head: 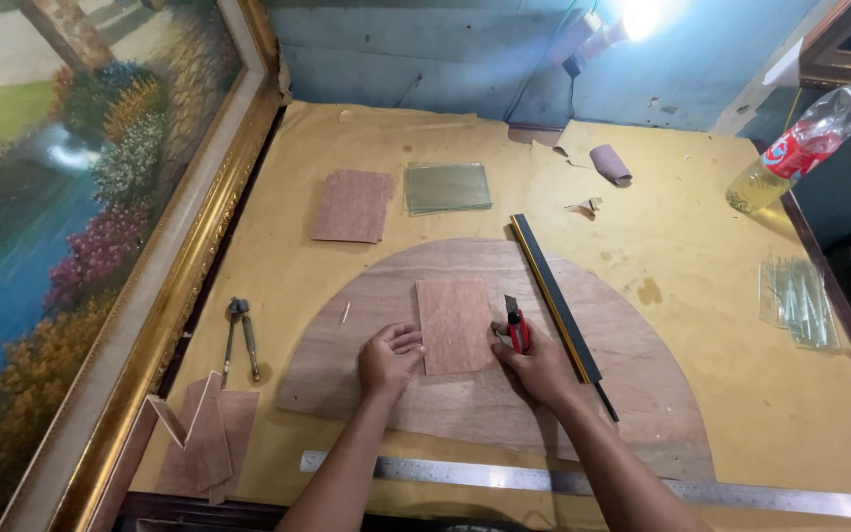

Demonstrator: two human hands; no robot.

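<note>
Far to the left of the hands, a gold-framed landscape painting is leaning along the table edge, with pliers and plywood offcuts lying between it and the left hand. That hand is pressing down with curled fingers on the left edge of a small rectangular plywood panel, gripping nothing, only pinning it flat. The panel is lying on a large half-round wooden cutting board, directly between the two hands. The right hand is closing around a red utility knife, blade pointing away, its tip sitting just at the panel's right edge. Immediately right of the knife a black and yellow straightedge is lying diagonally, apart from the panel. Beyond the hands a second plywood panel and stacked glass panes are waiting; a steel ruler is lying nearer the body. The panel looks already cut to size; I judge trimming its right edge is what remains
</note>
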